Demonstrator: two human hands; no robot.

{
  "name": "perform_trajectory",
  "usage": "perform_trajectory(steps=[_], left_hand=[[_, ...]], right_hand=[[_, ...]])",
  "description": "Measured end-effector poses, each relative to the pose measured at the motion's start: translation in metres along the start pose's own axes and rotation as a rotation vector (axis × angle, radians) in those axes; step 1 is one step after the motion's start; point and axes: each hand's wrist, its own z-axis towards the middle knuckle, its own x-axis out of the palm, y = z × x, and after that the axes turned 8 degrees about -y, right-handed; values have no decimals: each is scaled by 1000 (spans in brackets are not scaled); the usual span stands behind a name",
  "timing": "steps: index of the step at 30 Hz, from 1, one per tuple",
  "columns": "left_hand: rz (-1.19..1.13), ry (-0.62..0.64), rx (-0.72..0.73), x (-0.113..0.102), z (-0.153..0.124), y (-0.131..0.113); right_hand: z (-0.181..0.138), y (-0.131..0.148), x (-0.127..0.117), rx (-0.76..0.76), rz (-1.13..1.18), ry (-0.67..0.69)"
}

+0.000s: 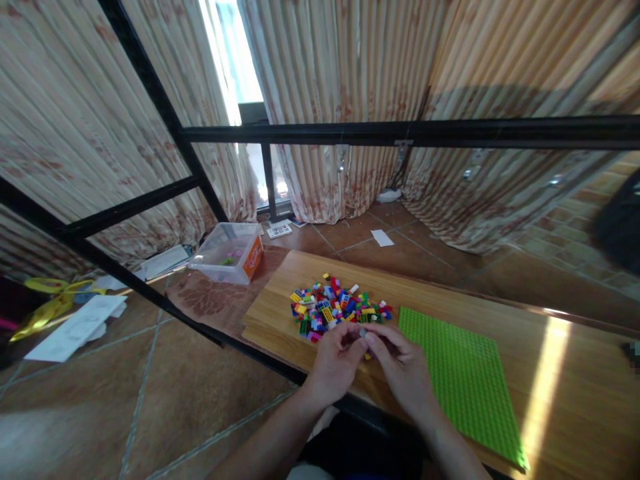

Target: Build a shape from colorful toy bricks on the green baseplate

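Observation:
A heap of small coloured bricks [336, 308] lies on the wooden table [550, 373]. Just in front of the heap, my left hand [334, 363] and my right hand [403, 368] meet, fingertips pinched together on a small grey brick [363, 333]. A hint of yellow shows under the fingers. To the right of my hands a green studded baseplate [463, 377] lies flat on the table, bare of bricks.
A clear plastic box [227, 253] with an orange label and a few bricks inside sits at the table's far left end. Black metal frame bars [400, 132] cross in front of curtains. Papers and a yellow ribbon [50, 303] lie on the tiled floor at left.

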Motion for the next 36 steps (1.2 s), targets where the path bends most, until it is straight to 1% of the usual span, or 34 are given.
perform_trajectory(steps=[1,3,5,9,11,13,15,17,19,21,24,27,29,31,33,36], left_hand=[[-14,-6,-16,0,-3,1],[-49,-33,-37,1,-9,5],[-73,-50,-41,3,-14,11],[-76,-51,-41,5,-22,21],[-94,-64,-58,4,-24,25],[-127,-95,-101,0,-24,27],[-192,-134,-184,-8,-22,28],[-292,-169,-283,-20,-21,27],[-388,-212,-349,-35,-19,25],[-424,-248,-351,-50,-17,21],[-403,-302,-296,-70,-13,16],[-294,-425,-293,-85,-7,18],[-214,-492,-304,-91,-3,22],[-148,-517,-289,-94,1,27],[-94,-516,-263,-96,4,31],[-39,-517,-236,-96,8,37]], right_hand=[[-3,-1,2,-23,-6,-15],[-10,-7,7,-15,1,-63],[-17,-15,12,58,44,-128],[-28,-33,17,258,209,-242],[-26,-37,16,300,221,-235],[-16,-38,13,290,124,-209],[1,-37,12,215,-55,-180],[21,-37,13,68,-234,-154],[39,-39,16,-70,-403,-98],[52,-42,19,-171,-546,-41],[59,-45,24,-276,-712,1],[58,-40,34,-345,-795,8],[56,-32,48,-386,-805,48],[57,-24,68,-422,-819,101],[60,-20,88,-457,-828,147],[67,-23,110,-462,-807,159]])
